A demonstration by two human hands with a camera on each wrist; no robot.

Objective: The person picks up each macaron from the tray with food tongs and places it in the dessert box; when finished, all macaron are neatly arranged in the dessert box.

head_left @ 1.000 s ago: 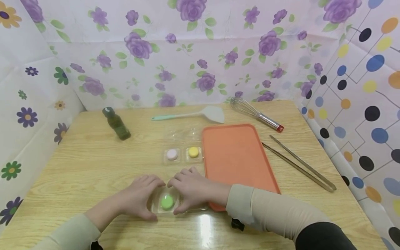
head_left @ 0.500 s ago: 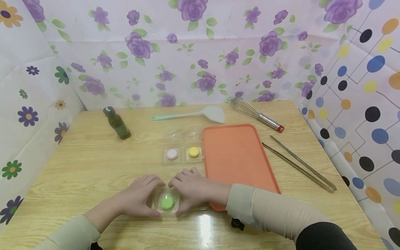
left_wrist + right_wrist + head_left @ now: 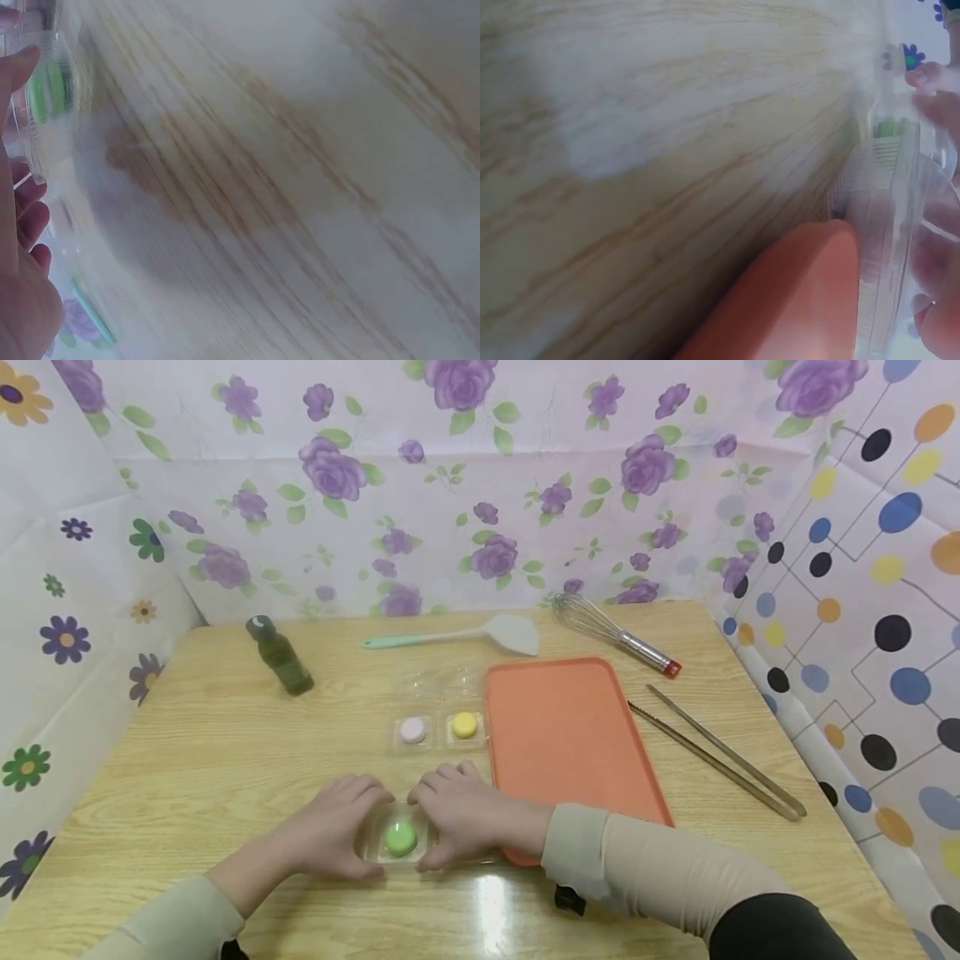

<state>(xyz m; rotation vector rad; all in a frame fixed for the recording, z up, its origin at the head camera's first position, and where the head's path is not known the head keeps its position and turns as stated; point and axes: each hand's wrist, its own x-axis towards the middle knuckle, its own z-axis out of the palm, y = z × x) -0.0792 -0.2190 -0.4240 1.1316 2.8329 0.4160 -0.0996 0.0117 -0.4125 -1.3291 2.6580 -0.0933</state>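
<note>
Dark green bottle: at the far left of the wood-grain table (image 3: 225, 743), the dark green bottle (image 3: 280, 656) slants, its capped end farther from you.
Left hand: your left hand (image 3: 333, 831) grips the left end of the near plastic box (image 3: 375, 833), thumb along the near edge, fingers at the far edge.
Green macaron: the green macaron (image 3: 400, 838) sits in the box's left compartment, between your two hands, with clear plastic showing over it. The box is on the table, right in front of you.
Far plastic box: beyond your hands, the far plastic box (image 3: 457, 744) is open, its lid laid back behind it; a pale pink macaron (image 3: 412, 730) fills its left compartment, a yellow macaron (image 3: 465, 725) its right.
Spatula: behind that box, the spatula (image 3: 450, 635) lies with its mint handle left and white blade right.
Right hand: your right hand (image 3: 461, 814) holds the near box's right side, fingers beyond it, thumb on your side.
Orange tray: flat, under your right forearm, the orange tray (image 3: 573, 735) has a corner just beside the near box.
Whisk: the whisk (image 3: 617, 635) lies behind the tray, red-tipped handle toward the right.
Tongs: farthest right, the metal tongs (image 3: 716, 752) lie spread.
</note>
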